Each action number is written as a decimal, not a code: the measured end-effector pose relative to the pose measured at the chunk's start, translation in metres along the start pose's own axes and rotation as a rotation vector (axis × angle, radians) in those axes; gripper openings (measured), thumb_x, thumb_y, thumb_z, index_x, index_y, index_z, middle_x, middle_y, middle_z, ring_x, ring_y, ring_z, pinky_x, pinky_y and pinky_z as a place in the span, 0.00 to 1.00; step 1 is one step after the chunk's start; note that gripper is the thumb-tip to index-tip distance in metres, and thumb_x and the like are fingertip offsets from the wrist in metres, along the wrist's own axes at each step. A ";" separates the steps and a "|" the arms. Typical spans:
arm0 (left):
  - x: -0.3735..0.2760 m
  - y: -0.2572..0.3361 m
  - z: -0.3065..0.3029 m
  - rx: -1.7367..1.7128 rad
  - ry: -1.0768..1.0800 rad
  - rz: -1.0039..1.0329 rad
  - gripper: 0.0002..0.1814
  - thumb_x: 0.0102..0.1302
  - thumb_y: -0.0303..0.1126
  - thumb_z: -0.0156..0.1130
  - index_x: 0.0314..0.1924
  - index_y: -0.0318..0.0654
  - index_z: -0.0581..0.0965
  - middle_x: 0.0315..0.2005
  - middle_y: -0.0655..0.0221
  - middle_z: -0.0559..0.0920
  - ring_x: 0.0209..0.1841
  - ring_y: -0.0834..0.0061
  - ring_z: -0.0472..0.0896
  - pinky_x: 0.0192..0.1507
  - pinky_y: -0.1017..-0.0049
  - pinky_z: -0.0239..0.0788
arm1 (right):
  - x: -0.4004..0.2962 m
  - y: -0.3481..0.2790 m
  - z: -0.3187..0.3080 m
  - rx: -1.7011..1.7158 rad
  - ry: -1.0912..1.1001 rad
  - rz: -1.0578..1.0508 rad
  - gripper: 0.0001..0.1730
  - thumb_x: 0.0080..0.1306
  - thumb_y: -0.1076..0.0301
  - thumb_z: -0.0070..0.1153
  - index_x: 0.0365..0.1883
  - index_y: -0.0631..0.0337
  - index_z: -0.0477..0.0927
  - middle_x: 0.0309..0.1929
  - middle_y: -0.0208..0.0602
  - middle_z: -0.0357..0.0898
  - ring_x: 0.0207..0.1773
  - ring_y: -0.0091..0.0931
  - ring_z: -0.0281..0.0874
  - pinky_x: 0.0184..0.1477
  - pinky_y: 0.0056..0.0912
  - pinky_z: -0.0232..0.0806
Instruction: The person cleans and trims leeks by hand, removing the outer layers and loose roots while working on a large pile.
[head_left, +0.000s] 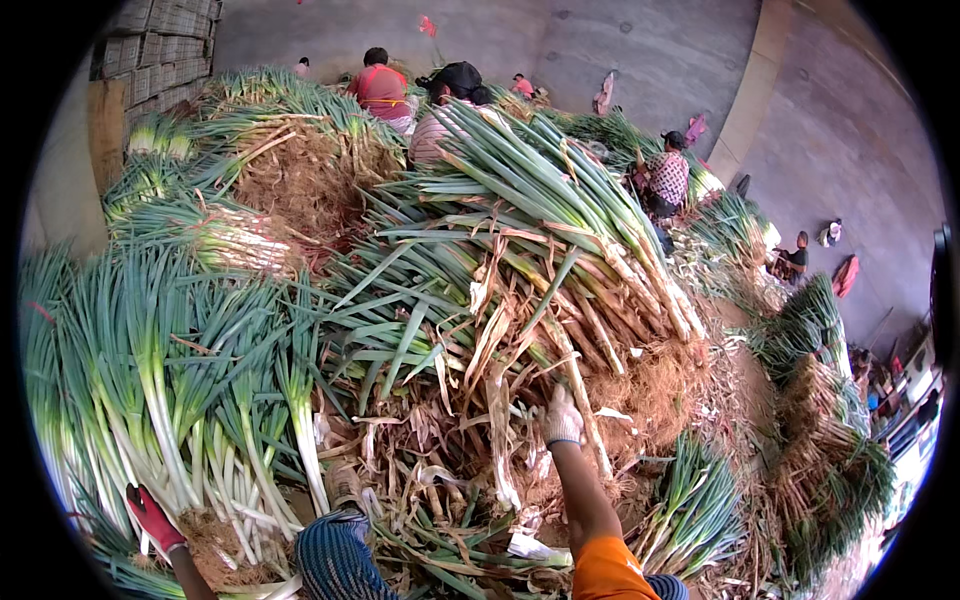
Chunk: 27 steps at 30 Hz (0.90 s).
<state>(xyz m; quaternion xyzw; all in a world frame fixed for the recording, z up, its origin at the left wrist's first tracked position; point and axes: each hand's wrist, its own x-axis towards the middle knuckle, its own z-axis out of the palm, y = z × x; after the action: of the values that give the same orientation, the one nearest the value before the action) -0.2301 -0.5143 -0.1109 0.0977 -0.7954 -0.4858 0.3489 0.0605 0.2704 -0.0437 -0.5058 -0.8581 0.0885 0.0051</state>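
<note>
My right hand (564, 417), in a pale knit glove, reaches into the front of a large heap of untrimmed green onions (525, 262). It is beside a browned onion stalk (576, 379) with a dry outer skin; its fingertips are hidden, so a grip cannot be told. Far to the left, my left hand (156, 519) wears a red glove with dark fingertips. Its fingers are spread and hold nothing visible. Close to it lie cleaned green onions (161, 420) with white shanks, and a clump of brown roots (217, 547).
Peeled leaves and husks (442, 480) litter the ground before my striped knee (341, 555). A smaller onion bunch (694, 506) lies to the right. Beyond the heap, several people (381, 86) sit among more onions. Stacked crates (154, 56) stand along the back left.
</note>
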 end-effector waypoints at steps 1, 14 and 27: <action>-0.010 0.009 0.000 -0.051 -0.014 0.010 0.24 0.69 0.37 0.50 0.59 0.29 0.65 0.53 0.61 0.72 0.56 0.70 0.69 0.60 0.72 0.57 | 0.003 0.018 0.011 0.274 -0.040 0.100 0.37 0.62 0.58 0.55 0.67 0.57 0.56 0.62 0.51 0.66 0.61 0.38 0.68 0.53 0.39 0.70; -0.179 0.335 0.120 -0.719 -0.975 -0.172 0.09 0.66 0.34 0.55 0.43 0.43 0.75 0.39 0.73 0.77 0.39 0.80 0.76 0.41 0.79 0.69 | -0.133 0.002 0.008 0.287 -0.003 -0.229 0.29 0.64 0.42 0.44 0.48 0.60 0.65 0.30 0.62 0.77 0.35 0.52 0.76 0.36 0.55 0.68; -0.362 0.384 0.184 -0.674 -1.803 -1.150 0.15 0.64 0.48 0.56 0.43 0.48 0.74 0.41 0.71 0.80 0.43 0.75 0.78 0.39 0.67 0.71 | -0.361 0.014 -0.047 0.498 -0.249 -0.191 0.28 0.58 0.45 0.56 0.43 0.61 0.72 0.32 0.54 0.77 0.35 0.44 0.79 0.34 0.44 0.70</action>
<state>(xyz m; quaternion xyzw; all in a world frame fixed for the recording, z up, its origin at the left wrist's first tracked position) -0.0126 -0.0100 -0.0070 -0.0363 -0.4217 -0.6585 -0.6223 0.2537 -0.0296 0.0299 -0.3912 -0.8477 0.3567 0.0320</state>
